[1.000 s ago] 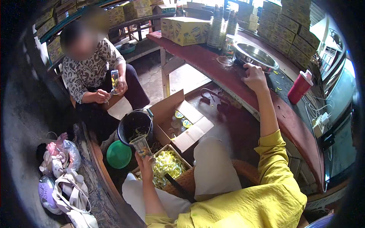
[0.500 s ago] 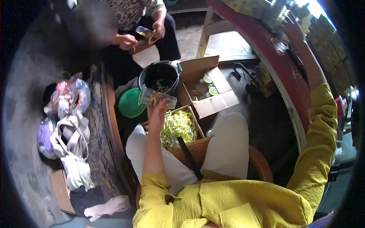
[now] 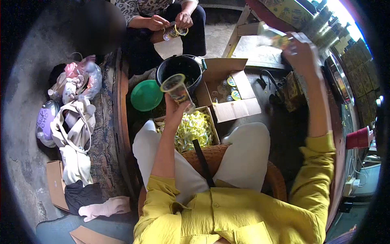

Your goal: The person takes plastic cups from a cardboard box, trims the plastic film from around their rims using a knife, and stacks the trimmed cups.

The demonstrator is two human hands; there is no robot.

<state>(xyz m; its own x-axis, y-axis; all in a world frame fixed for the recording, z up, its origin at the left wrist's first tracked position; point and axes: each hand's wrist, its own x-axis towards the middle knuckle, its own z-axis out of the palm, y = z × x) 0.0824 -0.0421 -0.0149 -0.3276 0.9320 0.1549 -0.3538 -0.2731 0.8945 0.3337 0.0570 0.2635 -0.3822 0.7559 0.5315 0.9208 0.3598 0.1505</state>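
My left hand [image 3: 174, 112] is wrapped round a clear plastic cup [image 3: 178, 92] with a printed label, tilted above a box of yellow-green strips [image 3: 194, 129]. Raised at the right, my right hand [image 3: 301, 51] grips another clear printed cup [image 3: 273, 37], blurred by motion. Beyond the strips stands a dark bucket [image 3: 178, 69], with an open cardboard box [image 3: 237, 109] beside it that holds several lidded cups [image 3: 235, 94]. Across from me, a person's hands [image 3: 170, 22] hold a clear cup with a yellow rim.
A green basin [image 3: 146, 95] lies left of the bucket. On the left bench are bags [image 3: 75, 126] and cloths [image 3: 104, 207]. The red-edged table [image 3: 339, 162] at right bears a metal bowl [image 3: 340, 77] and a red tumbler [image 3: 358, 138]. Stacked boxes [image 3: 359, 69] stand behind.
My right hand has come back from the stacked cups, now with a cup in it. My left hand's cup has turned more upright. The view has tilted down since the first frame.
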